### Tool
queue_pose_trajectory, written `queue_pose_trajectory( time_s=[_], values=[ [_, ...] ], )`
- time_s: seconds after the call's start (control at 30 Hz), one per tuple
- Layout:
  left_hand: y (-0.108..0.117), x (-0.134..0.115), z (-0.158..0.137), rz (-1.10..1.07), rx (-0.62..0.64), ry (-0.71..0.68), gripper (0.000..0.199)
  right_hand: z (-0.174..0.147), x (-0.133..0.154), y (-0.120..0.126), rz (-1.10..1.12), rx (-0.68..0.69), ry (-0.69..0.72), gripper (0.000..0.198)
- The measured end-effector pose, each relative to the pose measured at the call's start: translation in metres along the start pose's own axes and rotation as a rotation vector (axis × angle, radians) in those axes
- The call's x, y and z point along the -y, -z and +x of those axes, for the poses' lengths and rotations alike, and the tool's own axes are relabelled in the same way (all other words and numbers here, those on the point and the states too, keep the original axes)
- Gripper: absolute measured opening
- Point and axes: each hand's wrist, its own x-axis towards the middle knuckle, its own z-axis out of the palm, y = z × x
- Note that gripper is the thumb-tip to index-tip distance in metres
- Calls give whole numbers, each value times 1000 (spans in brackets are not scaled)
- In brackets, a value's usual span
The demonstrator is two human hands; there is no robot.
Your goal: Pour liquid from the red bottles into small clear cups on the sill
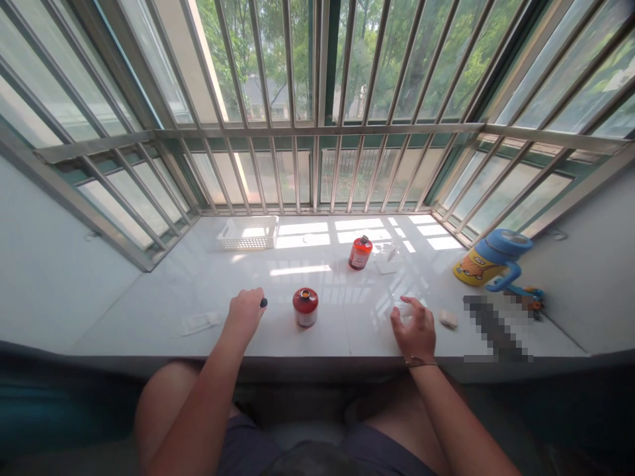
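My left hand [245, 313] is closed round a small black cap [263, 303], held just above the sill, left of an open red bottle [305, 307]. That bottle stands upright, its neck uncovered, with a pale label low on its front. A second red bottle [360, 253], with a dark cap on, stands farther back and to the right. My right hand [415, 327] rests near the front edge, thumb and fingers curved round a small clear, see-through thing [405, 309] whose kind I cannot make out. Right of it lies a small beige block [448, 320].
A white plastic basket [251, 233] sits at the back left. At the right stand a blue and yellow flask [489, 259] and a colourful small object [533, 299], beside a blurred-out dark patch. A clear wrapper [201, 322] lies left. Metal bars [317, 129] line the window.
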Motion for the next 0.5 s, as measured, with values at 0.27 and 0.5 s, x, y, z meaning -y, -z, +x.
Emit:
queue_pose_trajectory(
  time_s=[0.27,0.5],
  values=[
    [-3,48,-3,-88,122,83,20,2,6,-4,24,27,-12,40],
    [-13,36,-22,-197,-71,6,33,-3,44,-18,232,116,-7,43]
  ],
)
